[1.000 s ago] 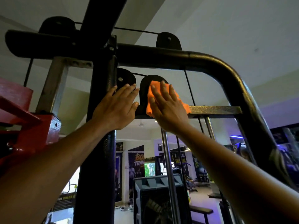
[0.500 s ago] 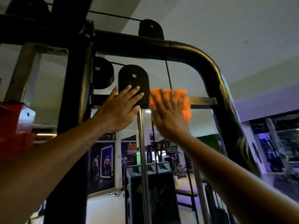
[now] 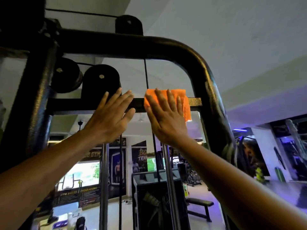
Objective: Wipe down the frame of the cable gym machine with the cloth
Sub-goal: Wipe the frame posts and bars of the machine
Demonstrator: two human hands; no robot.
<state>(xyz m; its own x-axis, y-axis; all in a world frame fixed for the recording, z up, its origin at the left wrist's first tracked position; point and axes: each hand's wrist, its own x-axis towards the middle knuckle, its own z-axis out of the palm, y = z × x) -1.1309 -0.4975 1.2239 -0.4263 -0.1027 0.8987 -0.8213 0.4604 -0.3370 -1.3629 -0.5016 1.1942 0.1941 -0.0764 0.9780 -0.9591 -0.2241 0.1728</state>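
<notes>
The black cable machine frame (image 3: 166, 45) arches overhead, with a flat horizontal crossbar (image 3: 69, 104) below its top tube. My right hand (image 3: 166, 117) lies flat with straight fingers, pressing an orange cloth (image 3: 184, 105) against the right part of the crossbar, close to the curved right upright (image 3: 214, 103). The cloth's lower corner hangs below the bar. My left hand (image 3: 109, 117) rests flat on the crossbar just left of the cloth, fingers spread, below a black pulley (image 3: 101, 80).
A second pulley (image 3: 66, 75) sits left of the first, and a third (image 3: 128, 24) on the top tube. A cable (image 3: 146, 73) drops between my hands. Chrome guide rods (image 3: 103, 188) and the weight stack (image 3: 159, 196) stand below. A bench (image 3: 199, 204) stands behind.
My right hand has slid the cloth rightward along the crossbar toward the right upright. My left hand followed to the right along the bar. The view shifted right.
</notes>
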